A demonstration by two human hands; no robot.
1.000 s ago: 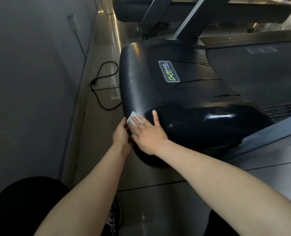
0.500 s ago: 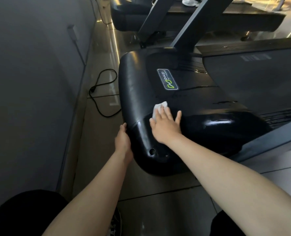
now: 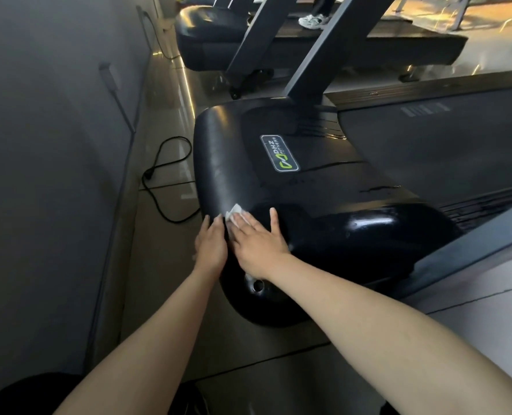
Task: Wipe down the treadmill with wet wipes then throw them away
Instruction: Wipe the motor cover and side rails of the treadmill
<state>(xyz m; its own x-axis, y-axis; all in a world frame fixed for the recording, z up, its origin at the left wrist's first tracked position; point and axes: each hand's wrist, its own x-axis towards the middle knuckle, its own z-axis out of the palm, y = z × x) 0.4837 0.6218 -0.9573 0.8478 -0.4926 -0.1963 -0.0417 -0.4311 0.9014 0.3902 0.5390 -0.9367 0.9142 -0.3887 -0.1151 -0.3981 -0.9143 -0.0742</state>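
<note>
Fingers (image 3: 248,226) of your right hand (image 3: 259,250) straight, pressing wet wipe (image 3: 235,211) flat on treadmill (image 3: 278,187) hood's near corner. Left hand (image 3: 211,245) flat beside it, holding nothing visible. Wiping underway; belt (image 3: 443,139), uprights (image 3: 323,55) and disposal likely remain.

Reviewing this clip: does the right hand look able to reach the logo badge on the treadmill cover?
Probably yes. The right hand presses the wet wipe on the motor cover, and the logo badge sits further up the same surface with nothing between.
</note>
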